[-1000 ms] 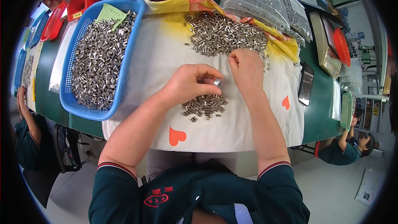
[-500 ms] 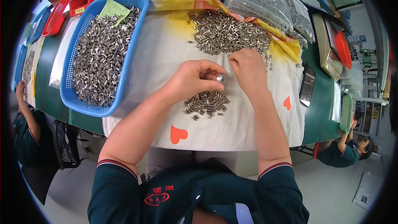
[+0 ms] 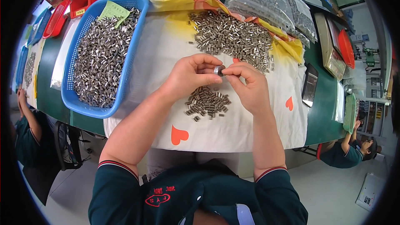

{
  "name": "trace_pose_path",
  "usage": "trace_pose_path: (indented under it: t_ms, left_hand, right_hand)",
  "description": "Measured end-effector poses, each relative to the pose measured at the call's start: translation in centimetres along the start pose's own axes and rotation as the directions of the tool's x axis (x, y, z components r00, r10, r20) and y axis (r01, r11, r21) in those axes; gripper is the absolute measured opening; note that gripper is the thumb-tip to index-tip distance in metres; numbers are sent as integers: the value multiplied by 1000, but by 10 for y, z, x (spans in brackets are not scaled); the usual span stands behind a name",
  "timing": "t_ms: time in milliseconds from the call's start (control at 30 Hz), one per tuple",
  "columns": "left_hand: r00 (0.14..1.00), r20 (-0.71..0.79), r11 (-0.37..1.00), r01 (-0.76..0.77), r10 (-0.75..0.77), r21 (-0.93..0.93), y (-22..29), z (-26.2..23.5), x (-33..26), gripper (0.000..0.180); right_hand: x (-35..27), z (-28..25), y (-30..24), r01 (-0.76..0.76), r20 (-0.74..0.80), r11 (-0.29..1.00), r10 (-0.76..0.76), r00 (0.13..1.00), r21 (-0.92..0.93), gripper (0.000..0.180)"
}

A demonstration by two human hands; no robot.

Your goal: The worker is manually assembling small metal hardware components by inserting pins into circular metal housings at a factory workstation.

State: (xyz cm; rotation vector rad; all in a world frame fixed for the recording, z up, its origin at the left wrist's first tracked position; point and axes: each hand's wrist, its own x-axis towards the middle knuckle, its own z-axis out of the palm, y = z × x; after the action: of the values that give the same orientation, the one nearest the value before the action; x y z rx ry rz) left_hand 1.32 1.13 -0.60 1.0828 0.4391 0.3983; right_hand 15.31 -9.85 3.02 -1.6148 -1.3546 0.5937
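Holding a round silvery metal piece (image 3: pixel 218 70), the half-curled left hand (image 3: pixel 188 76) is hovering just beyond the small metal-cylinder pile (image 3: pixel 208 102); the right hand (image 3: pixel 252 86) is pinching at the piece, its hold unclear.

Bright even light, glints on metal pieces (image 3: pixel 231 35), black fisheye corners

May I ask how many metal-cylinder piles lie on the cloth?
2: larger pile beyond the right hand, smaller pile near the left hand; some pieces may be hidden.
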Motion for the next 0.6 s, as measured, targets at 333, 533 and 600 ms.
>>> trace_pose_path:
  t_ms: [333,533,600]
  left_hand:
    - [999,-36,992,22,-17,124,-2,3,-1,32]
    - [999,-32,974,38,-31,224,-3,1,-3,31]
    - [997,-18,979,71,-69,191,0,2,-3,31]
  right_hand:
    - [-3,14,-2,178,-137,930,-231,963,-323,10]
    - [-9,12,-4,65,-110,962,-98,989,-266,9]
    - [-9,10,-6,16,-83,973,-36,996,-231,9]
